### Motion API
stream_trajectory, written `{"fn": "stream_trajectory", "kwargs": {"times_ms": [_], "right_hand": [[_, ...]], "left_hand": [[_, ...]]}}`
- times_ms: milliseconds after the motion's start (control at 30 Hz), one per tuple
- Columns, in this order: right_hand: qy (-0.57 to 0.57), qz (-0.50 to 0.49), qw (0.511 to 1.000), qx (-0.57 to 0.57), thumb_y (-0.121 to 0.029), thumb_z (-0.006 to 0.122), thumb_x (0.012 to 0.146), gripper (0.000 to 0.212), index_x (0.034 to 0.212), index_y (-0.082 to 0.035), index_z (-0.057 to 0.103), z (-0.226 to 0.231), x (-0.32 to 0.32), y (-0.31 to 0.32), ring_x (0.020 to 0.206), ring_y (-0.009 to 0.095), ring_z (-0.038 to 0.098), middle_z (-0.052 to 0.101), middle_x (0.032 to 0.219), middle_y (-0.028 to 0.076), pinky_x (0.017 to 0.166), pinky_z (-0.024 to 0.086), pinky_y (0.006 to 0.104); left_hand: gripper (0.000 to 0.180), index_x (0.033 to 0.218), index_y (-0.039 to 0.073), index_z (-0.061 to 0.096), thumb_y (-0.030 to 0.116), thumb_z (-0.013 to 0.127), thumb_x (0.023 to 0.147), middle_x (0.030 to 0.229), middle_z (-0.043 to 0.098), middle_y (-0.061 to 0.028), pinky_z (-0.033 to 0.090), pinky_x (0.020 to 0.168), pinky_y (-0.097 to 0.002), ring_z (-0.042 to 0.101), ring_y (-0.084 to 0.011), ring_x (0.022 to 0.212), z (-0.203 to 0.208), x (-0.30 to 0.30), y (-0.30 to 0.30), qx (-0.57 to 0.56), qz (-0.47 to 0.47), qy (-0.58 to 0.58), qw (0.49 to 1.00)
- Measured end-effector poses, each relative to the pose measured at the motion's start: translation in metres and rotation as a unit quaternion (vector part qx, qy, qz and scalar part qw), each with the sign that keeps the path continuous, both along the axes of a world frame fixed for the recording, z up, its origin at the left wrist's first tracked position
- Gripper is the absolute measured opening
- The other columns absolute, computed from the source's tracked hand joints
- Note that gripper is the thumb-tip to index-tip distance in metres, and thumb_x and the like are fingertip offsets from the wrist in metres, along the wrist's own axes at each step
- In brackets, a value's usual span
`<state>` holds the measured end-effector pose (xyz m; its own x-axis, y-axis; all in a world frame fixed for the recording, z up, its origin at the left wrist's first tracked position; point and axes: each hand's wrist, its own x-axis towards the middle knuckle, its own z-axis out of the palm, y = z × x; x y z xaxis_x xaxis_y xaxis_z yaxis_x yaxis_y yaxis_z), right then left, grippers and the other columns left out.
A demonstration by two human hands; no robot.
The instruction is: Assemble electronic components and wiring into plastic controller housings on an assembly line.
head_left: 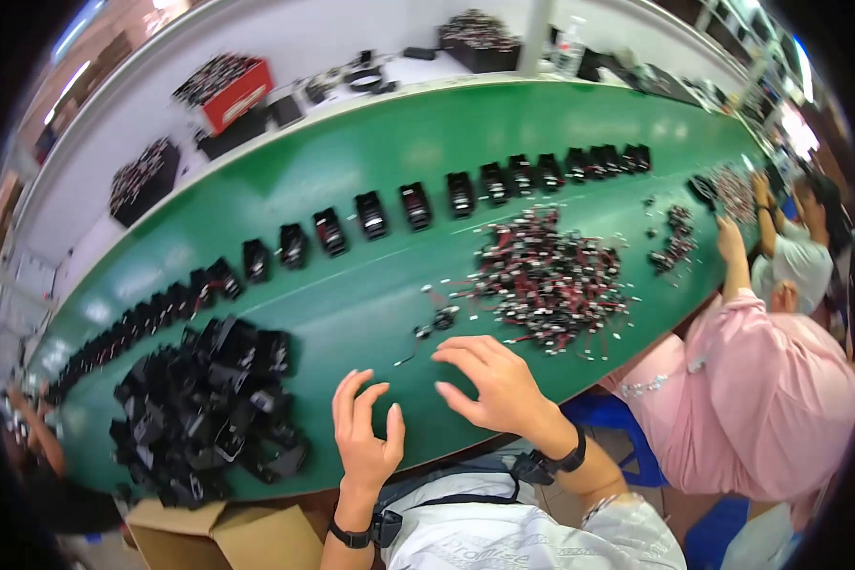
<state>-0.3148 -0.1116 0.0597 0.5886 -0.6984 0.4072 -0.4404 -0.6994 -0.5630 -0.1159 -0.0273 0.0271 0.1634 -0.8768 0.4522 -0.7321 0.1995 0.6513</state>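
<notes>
My left hand [365, 432] is raised over the near edge of the green table, fingers spread and holding nothing. Beside it my right hand [489, 380] is also open, its fingers curved toward the left one, with a gap between them. Just beyond the right hand lie a few small black parts with wires [437, 321]. A large heap of red and black wired connectors [551, 275] spreads out to the right. Left of my left hand is a big pile of black plastic housings [204, 408].
A long curved row of black housings with wires [370, 215] crosses the green table [351, 294]. An open cardboard box [223, 537] stands below the near edge. Co-workers sit at right, one in a pink top [741, 399]. A red box [237, 95] sits on the back shelf.
</notes>
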Motion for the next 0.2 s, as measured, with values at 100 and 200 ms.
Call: {"fn": "stream_trajectory", "kwargs": {"times_ms": [100, 200], "right_hand": [[-0.039, -0.068, 0.997, 0.026, -0.016, 0.076, 0.081, 0.034, 0.112, -0.005, 0.066, -0.008, 0.023, 0.014, 0.108, 0.033, 0.063, 0.067, 0.118, 0.013, 0.091, 0.052, 0.0394], [-0.092, -0.064, 0.992, 0.058, -0.012, 0.074, 0.082, 0.031, 0.112, -0.005, 0.067, 0.005, 0.044, 0.016, 0.111, 0.032, 0.063, 0.067, 0.119, 0.016, 0.094, 0.05, 0.0411]], "left_hand": [[0.015, 0.098, -0.001, 0.067, 0.0, 0.066, 0.083, 0.105, 0.067, -0.018, 0.052, 0.085, -0.0409, 0.065, -0.0351, 0.097, -0.005, 0.019, 0.02, 0.018, 0.019, 0.063, 0.998], [0.011, 0.092, 0.0, 0.069, -0.002, 0.067, 0.082, 0.089, 0.069, -0.0153, 0.053, 0.075, -0.0371, 0.067, -0.0319, 0.081, 0.001, 0.024, 0.042, -0.015, 0.031, 0.076, 0.997]]}}
